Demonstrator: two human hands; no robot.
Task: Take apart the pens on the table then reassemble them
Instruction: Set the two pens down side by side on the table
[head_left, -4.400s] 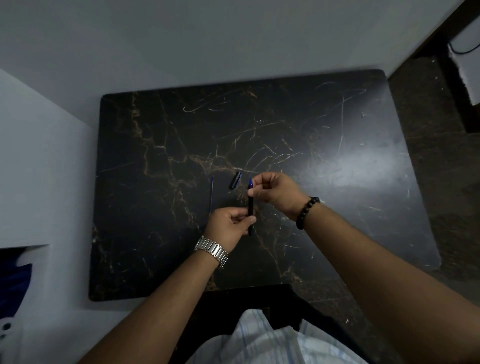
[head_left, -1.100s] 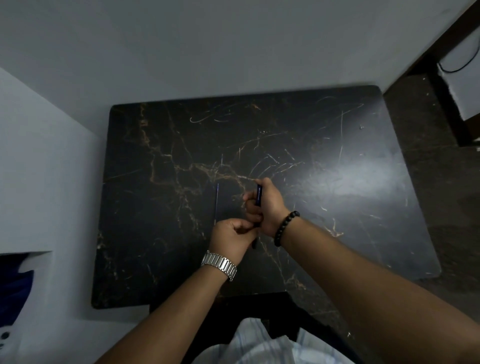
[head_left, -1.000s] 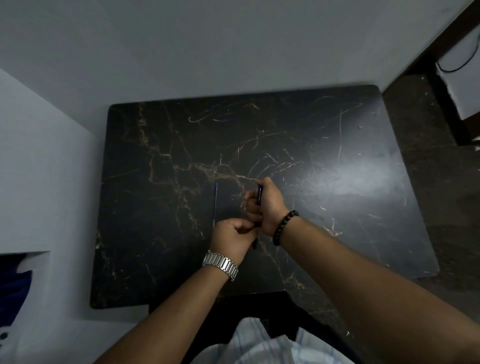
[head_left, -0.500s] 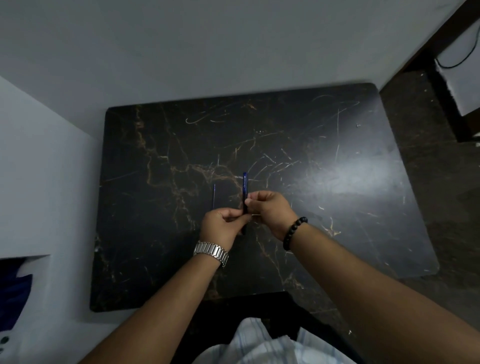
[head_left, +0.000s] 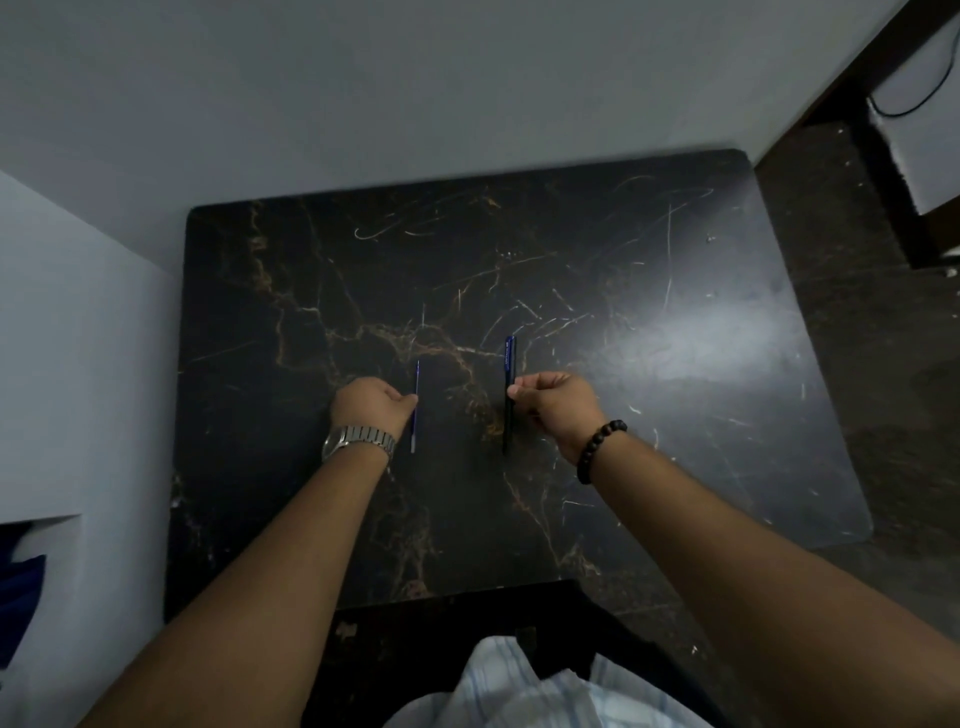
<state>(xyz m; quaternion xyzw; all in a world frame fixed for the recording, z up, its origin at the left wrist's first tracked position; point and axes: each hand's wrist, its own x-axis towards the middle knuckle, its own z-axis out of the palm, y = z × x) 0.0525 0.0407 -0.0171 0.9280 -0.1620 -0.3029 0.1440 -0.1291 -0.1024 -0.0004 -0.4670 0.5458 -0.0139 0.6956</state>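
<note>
Head cam: left hand pinches the thin refill, right hand pinches the pen barrel, both low over the table, well apart. Imo line the refill tip up with the barrel's open end, then slide it straight without forcing.

Silver watch, dark, perhaps beaded bracelet

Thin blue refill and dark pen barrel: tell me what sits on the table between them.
Nothing visible: only bare black marble table separates the thin blue refill from the dark pen barrel.
</note>
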